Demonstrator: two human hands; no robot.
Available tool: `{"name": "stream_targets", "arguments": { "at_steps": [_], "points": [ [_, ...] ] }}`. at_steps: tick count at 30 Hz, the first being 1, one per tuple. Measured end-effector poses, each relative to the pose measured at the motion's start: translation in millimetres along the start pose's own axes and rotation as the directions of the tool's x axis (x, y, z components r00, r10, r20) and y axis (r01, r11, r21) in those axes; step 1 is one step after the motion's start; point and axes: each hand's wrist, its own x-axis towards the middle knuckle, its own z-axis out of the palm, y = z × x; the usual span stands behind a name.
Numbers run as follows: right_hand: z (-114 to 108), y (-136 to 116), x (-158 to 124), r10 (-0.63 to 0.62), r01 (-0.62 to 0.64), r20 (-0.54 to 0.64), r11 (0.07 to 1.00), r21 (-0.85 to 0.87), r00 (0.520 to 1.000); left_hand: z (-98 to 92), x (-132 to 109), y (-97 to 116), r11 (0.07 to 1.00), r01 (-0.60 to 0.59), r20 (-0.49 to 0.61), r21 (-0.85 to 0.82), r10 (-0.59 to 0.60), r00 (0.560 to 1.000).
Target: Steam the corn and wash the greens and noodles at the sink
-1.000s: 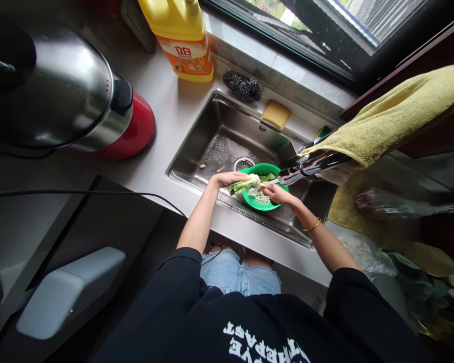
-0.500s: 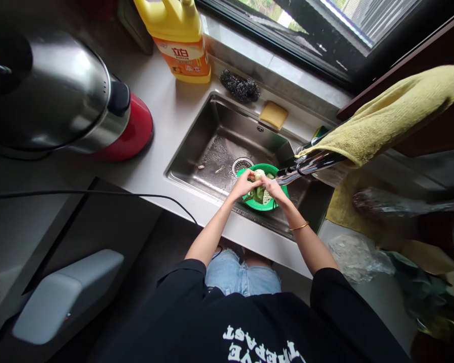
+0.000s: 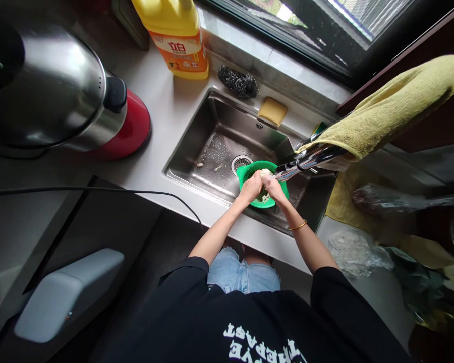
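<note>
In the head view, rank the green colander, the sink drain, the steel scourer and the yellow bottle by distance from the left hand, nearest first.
1. Green colander: under the left hand, touching it.
2. Sink drain: just beyond, in the basin.
3. Steel scourer: on the counter behind the sink.
4. Yellow bottle: far back left.

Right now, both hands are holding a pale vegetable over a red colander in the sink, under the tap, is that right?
Not quite: the colander is green, not red, as the head view shows. The rest holds: the left hand and right hand grip the pale vegetable over it in the sink, under the tap.
</note>
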Motion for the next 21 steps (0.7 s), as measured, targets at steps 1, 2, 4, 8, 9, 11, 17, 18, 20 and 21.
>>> {"name": "stream_targets", "arguments": {
  "at_steps": [1,2,4,8,9,11,17,18,20,21],
  "points": [
    [0.4,-1.1,-0.7,-0.004,0.003,-0.013,1.000,-0.028,1.000,0.7,0.7,-0.8,1.000,-0.002,-0.008,-0.029,0.002,1.000],
    [0.7,-1.7,-1.4,-0.011,0.010,-0.031,0.999,-0.046,0.999,0.8,1.8,-2.4,0.998,-0.025,-0.026,-0.064,0.023,0.999],
    [0.0,-1.9,-2.6,-0.027,0.023,-0.061,0.998,-0.058,0.998,0.1,4.2,-7.0,0.987,-0.099,-0.078,-0.128,0.089,0.993],
    [-5.2,-3.8,-2.8,-0.052,0.051,-0.034,0.998,-0.022,0.998,-3.8,5.9,-13.8,0.976,-0.172,-0.133,-0.134,0.154,0.979],
    [-6.9,-5.1,-2.8,-0.054,0.053,-0.027,0.999,-0.001,0.998,-5.7,5.6,-14.1,0.980,-0.169,-0.128,-0.102,0.156,0.979],
    [-10.5,-8.0,-2.8,-0.050,0.051,-0.023,0.998,0.040,0.998,-11.8,4.9,-13.2,0.988,-0.154,-0.085,0.003,0.154,0.984],
    [-19.1,-2.6,0.2,-0.126,0.120,0.107,0.991,0.060,0.986,-41.9,8.3,-5.6,0.923,-0.216,0.130,0.317,0.183,0.975],
    [-20.0,0.3,1.3,-0.135,0.128,0.132,0.990,0.058,0.982,-46.4,9.4,-4.2,0.910,-0.240,0.163,0.339,0.194,0.967],
    [-21.4,5.9,2.9,-0.138,0.130,0.156,0.990,0.059,0.978,-52.6,11.2,-1.1,0.890,-0.287,0.221,0.354,0.218,0.951],
    [-21.9,8.1,3.3,-0.133,0.125,0.158,0.990,0.058,0.978,-53.9,11.8,0.7,0.885,-0.306,0.240,0.351,0.230,0.943]
  ]
}}
